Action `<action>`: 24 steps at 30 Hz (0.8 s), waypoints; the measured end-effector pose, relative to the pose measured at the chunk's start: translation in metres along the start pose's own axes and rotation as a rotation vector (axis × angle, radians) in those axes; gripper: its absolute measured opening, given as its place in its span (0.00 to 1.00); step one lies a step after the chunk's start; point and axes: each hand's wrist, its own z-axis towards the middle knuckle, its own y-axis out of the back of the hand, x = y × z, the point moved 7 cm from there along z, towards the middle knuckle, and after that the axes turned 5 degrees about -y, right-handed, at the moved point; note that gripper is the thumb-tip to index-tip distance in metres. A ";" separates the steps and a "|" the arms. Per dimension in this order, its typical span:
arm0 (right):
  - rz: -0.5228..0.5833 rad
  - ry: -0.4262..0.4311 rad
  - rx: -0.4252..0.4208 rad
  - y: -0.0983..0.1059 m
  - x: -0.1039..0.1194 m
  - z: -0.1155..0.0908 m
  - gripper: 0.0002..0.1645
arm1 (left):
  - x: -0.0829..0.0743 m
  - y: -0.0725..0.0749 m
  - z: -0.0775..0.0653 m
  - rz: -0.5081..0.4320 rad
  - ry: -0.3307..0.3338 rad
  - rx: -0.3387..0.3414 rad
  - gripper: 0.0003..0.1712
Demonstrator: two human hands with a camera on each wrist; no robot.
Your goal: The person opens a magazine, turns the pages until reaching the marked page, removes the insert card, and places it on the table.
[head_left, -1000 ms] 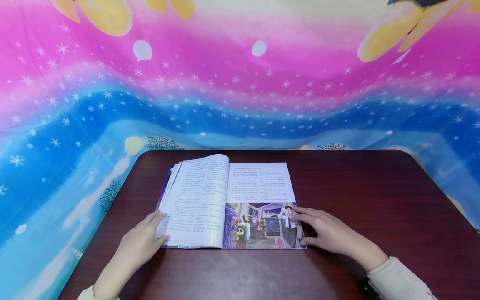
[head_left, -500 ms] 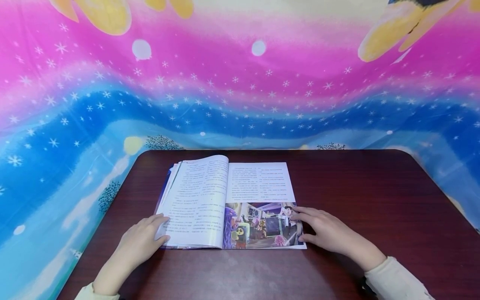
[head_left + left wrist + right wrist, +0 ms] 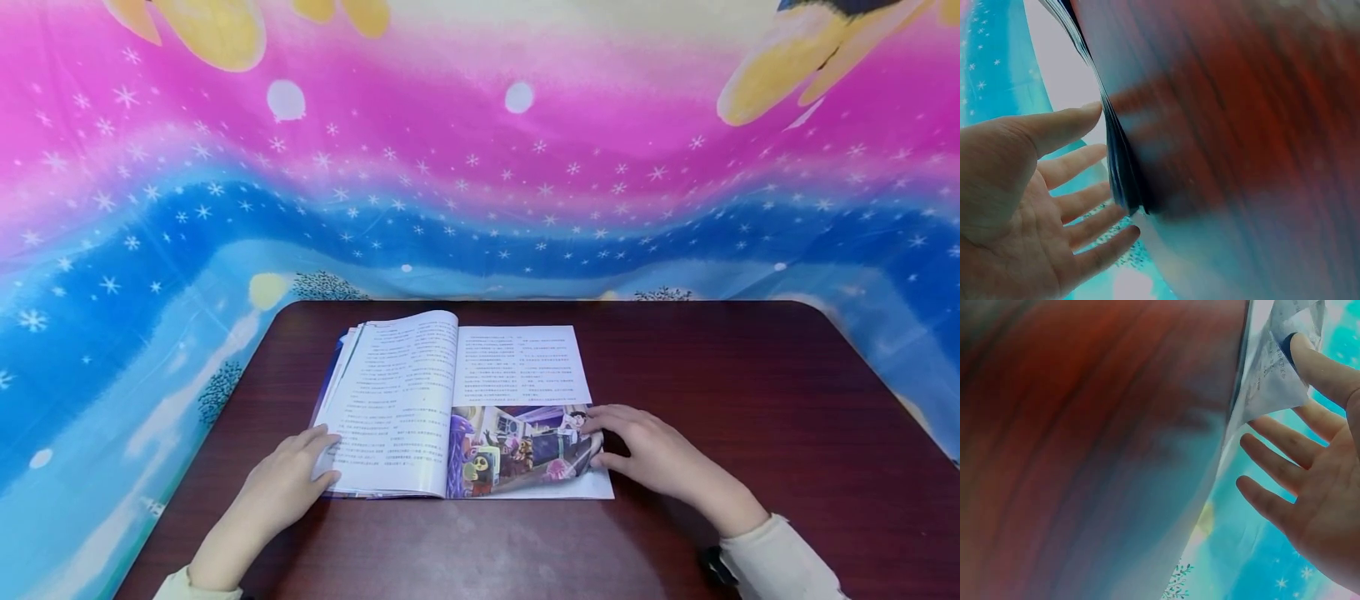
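Observation:
An open magazine (image 3: 397, 400) lies on the dark wooden table, its left pages curving up toward the spine. My left hand (image 3: 281, 479) rests at the outer lower edge of the left pages; in the left wrist view its thumb touches the page edges and its fingers (image 3: 1088, 199) are spread fairly straight. With my right hand (image 3: 652, 454) I pinch the outer edge of the right page (image 3: 517, 442), printed with a colourful cartoon picture. That page's lower corner is raised, and a white page shows beneath. The right wrist view shows the lifted page (image 3: 1272, 381) at the thumb, the other fingers extended.
The reddish-brown table (image 3: 765, 400) has rounded far corners and extends on both sides of the magazine. Behind it hangs a pink and blue cloth (image 3: 480, 183) with snowflakes. A dark band (image 3: 717, 568) shows at the right sleeve.
My right hand's thumb has moved up and inward a little, and the right page's lower corner has lifted, uncovering white paper below. The left hand has stayed nearly in place.

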 end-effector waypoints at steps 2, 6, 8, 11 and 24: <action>0.020 -0.007 -0.021 0.002 0.000 0.002 0.21 | -0.004 0.001 -0.001 0.016 -0.014 -0.015 0.28; 0.048 -0.012 -0.055 0.007 0.003 0.005 0.22 | -0.014 0.006 -0.002 0.045 -0.032 -0.061 0.27; 0.063 -0.019 -0.069 0.009 0.005 0.006 0.22 | -0.018 0.010 -0.001 0.041 -0.031 -0.096 0.27; 0.082 -0.035 -0.083 0.013 0.007 0.008 0.23 | -0.027 0.016 0.003 0.011 -0.043 -0.162 0.26; 0.138 0.037 -0.254 0.033 0.029 0.016 0.22 | -0.102 0.020 0.022 -0.196 -0.213 -0.329 0.19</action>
